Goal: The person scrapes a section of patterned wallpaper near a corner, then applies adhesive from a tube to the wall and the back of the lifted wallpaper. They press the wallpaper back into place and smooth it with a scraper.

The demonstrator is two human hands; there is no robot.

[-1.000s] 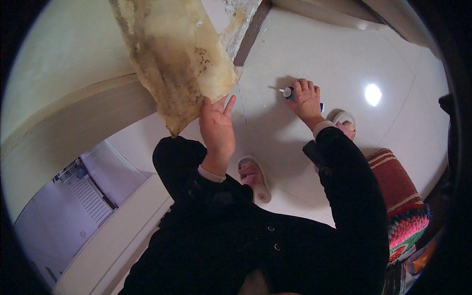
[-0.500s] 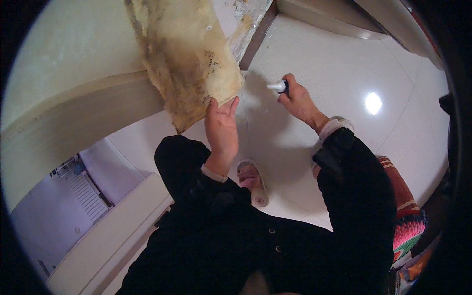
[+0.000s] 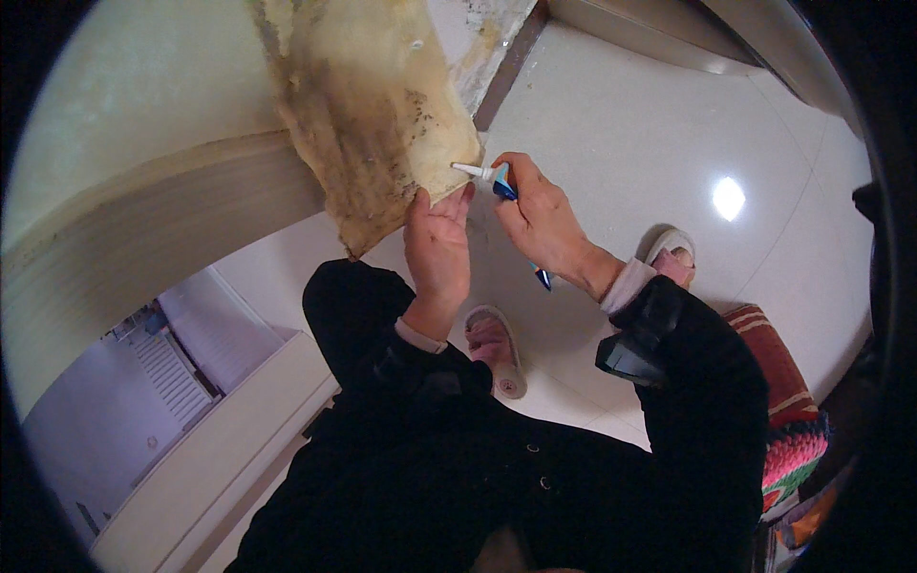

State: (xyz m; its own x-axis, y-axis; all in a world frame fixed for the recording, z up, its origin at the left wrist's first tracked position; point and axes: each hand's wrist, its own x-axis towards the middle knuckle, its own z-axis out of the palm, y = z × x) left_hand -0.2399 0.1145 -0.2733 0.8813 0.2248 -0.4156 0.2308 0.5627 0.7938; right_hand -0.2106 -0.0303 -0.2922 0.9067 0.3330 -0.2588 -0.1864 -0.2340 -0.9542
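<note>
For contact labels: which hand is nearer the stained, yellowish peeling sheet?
Left: left hand touches the sheet at its edge; right hand is to its right, holding a white-nozzled blue tube.

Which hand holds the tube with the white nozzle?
The right hand, closed around the tube; the left hand is instead at the lower edge of the stained sheet.

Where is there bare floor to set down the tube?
Bare floor lies beyond the right hand, between the brown wall strip and the right slipper; less room between that and the left slipper. Crowded: around the stained sheet, left hand and tube.
</note>
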